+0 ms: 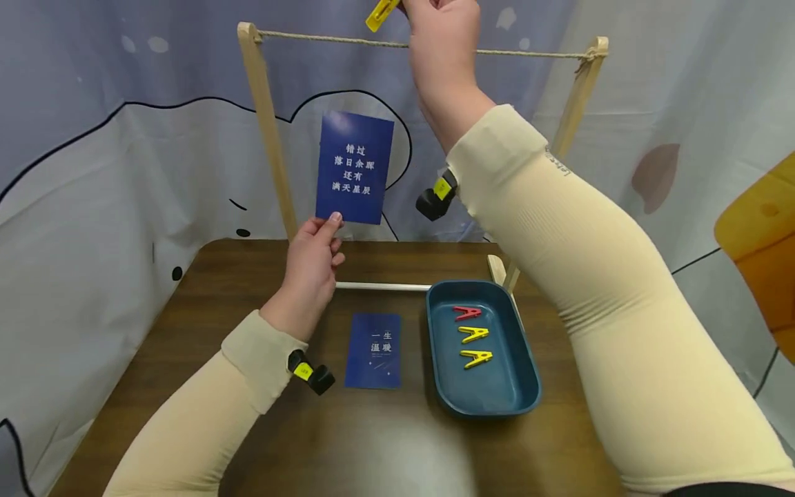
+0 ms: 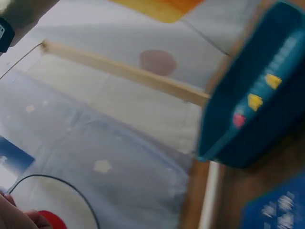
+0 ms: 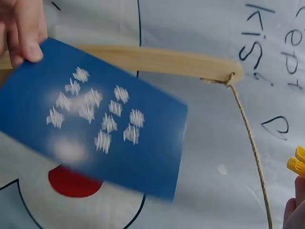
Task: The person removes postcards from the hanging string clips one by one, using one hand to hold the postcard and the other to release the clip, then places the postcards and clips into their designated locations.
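My left hand (image 1: 312, 266) pinches a blue card (image 1: 355, 172) by its lower edge, thumb in front, and holds it upright. White Chinese characters are printed on the card. My right hand (image 1: 446, 55) is raised at the top of the head view and holds a yellow clothespin (image 1: 381, 14) close to a string (image 1: 323, 38); its fingertips are partly cut off by the frame. In the right wrist view, the card (image 3: 147, 157) hangs below the wooden post, apart from the string (image 3: 252, 148), and the clothespin (image 3: 298, 162) shows at the right edge.
Wooden posts (image 1: 267, 124) carry the string above the table (image 1: 248, 442). A second blue card (image 1: 373, 373) lies on the tabletop. Beside it stands a dark teal tray (image 1: 437, 366) with a red clothespin (image 1: 467, 313) and two yellow ones. A patterned curtain (image 1: 124, 179) hangs behind.
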Motion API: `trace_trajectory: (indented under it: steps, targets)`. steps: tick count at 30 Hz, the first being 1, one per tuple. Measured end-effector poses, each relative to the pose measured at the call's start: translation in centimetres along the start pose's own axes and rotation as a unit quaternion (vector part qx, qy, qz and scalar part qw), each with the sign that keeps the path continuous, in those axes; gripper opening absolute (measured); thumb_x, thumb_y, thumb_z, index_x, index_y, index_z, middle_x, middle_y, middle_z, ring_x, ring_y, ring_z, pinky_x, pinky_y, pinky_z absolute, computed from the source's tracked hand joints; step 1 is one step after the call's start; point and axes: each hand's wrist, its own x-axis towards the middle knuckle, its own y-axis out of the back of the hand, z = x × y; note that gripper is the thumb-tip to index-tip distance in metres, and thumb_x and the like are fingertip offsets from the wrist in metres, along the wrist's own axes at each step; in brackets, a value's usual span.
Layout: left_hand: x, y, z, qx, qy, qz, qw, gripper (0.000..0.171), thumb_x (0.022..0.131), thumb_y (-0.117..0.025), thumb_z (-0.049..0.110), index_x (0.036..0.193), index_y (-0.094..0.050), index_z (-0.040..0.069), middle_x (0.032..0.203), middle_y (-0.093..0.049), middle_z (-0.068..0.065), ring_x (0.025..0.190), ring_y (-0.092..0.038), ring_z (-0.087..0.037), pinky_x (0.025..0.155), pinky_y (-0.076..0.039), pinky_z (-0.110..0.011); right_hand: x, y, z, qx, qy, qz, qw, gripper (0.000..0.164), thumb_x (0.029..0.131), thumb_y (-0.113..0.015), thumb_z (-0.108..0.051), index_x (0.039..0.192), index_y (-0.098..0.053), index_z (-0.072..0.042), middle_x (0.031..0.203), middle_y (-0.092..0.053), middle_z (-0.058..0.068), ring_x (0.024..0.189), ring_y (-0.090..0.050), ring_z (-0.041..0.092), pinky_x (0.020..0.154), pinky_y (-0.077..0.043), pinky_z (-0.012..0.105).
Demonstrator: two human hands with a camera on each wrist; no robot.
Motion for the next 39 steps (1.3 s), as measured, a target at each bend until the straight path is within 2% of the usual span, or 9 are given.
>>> trace_trajectory:
  steps: [7,10,12,15,21,26,29,34,39]
  targets:
    - [-2.8,2.8,-3.4,0.101,0.076,-0.044,0.9909,0.015,0.088,-0.063,0.023,0.087,-0.054,0.011,0.086,-0.055,0.003,0.055,-0.03,-0.006,0.043,-0.024,-0.016,-4.0,4.0,0.9,-0.009,-0.064,-0.041,0.997,0.015,0.086,-0.064,-0.011,0.098,-0.067,-0.002,0.094,-0.067,0.009,0.094,-0.061,0.017,0.085,-0.045,0.021]
    - [-3.7,3.9,-4.7,0.13,0.111,-0.056,0.9837,0.017,0.089,-0.062,0.022,0.089,-0.052,0.009,0.088,-0.055,0.002,0.054,-0.027,-0.005,0.042,-0.023,-0.016,-6.0,6.2,2.4,-0.055,-0.092,-0.079,0.991,0.021,0.082,-0.07,-0.014,0.1,-0.067,-0.004,0.095,-0.069,0.007,0.093,-0.061,0.017,0.087,-0.045,0.024]
    - [-4.3,4.6,-5.4,0.14,0.133,-0.058,0.9795,0.017,0.089,-0.062,0.022,0.091,-0.051,0.008,0.091,-0.057,0.001,0.054,-0.028,-0.006,0.042,-0.023,-0.016,-7.4,8.0,3.7,-0.113,-0.108,-0.116,0.981,0.026,0.082,-0.071,-0.02,0.104,-0.067,-0.007,0.097,-0.069,0.005,0.093,-0.062,0.016,0.088,-0.046,0.025]
    - [-5.0,5.5,-6.4,0.154,0.158,-0.055,0.9738,0.019,0.089,-0.062,0.022,0.094,-0.051,0.007,0.093,-0.057,-0.001,0.057,-0.029,-0.007,0.043,-0.024,-0.017,-9.5,10.6,5.9,-0.217,-0.12,-0.176,0.953,0.033,0.081,-0.071,-0.03,0.109,-0.066,-0.013,0.1,-0.069,-0.001,0.093,-0.063,0.012,0.085,-0.048,0.026]
    - [-6.3,6.8,-8.4,0.154,0.194,-0.054,0.9672,0.018,0.09,-0.06,0.02,0.093,-0.051,0.005,0.09,-0.057,-0.002,0.056,-0.031,-0.008,0.043,-0.025,-0.018,-14.1,15.0,9.2,-0.384,-0.119,-0.285,0.87,0.034,0.081,-0.069,-0.039,0.109,-0.064,-0.022,0.095,-0.067,-0.008,0.086,-0.061,0.008,0.072,-0.05,0.03]
    - [-7.3,7.8,-10.0,0.129,0.229,-0.049,0.9634,0.019,0.09,-0.06,0.019,0.091,-0.047,0.005,0.088,-0.055,-0.003,0.054,-0.031,-0.007,0.044,-0.024,-0.018,-17.9,17.6,11.0,-0.456,-0.124,-0.359,0.805,0.035,0.08,-0.069,-0.04,0.111,-0.064,-0.024,0.098,-0.067,-0.008,0.09,-0.062,0.007,0.079,-0.049,0.033]
    - [-7.6,8.4,-10.7,0.115,0.244,-0.046,0.962,0.02,0.091,-0.059,0.019,0.094,-0.045,0.005,0.087,-0.056,-0.002,0.053,-0.03,-0.005,0.044,-0.024,-0.017,-19.8,18.8,11.9,-0.471,-0.138,-0.395,0.777,0.037,0.08,-0.069,-0.042,0.112,-0.063,-0.023,0.098,-0.066,-0.008,0.09,-0.062,0.007,0.08,-0.049,0.033]
    - [-8.3,9.2,-11.7,0.095,0.27,-0.05,0.9568,0.021,0.092,-0.055,0.018,0.101,-0.039,0.007,0.081,-0.061,0.002,0.049,-0.03,-0.001,0.042,-0.023,-0.015,-22.1,20.2,13.3,-0.476,-0.134,-0.441,0.749,0.035,0.08,-0.069,-0.042,0.108,-0.065,-0.021,0.096,-0.066,-0.008,0.091,-0.061,0.009,0.079,-0.048,0.031]
    - [-9.2,9.7,-12.4,0.093,0.301,-0.064,0.9468,0.021,0.094,-0.05,0.021,0.106,-0.04,0.008,0.077,-0.064,0.005,0.047,-0.032,0.001,0.04,-0.023,-0.013,-23.3,21.0,14.2,-0.475,-0.119,-0.456,0.743,0.03,0.079,-0.07,-0.043,0.101,-0.065,-0.023,0.089,-0.065,-0.011,0.086,-0.061,0.009,0.077,-0.048,0.03]
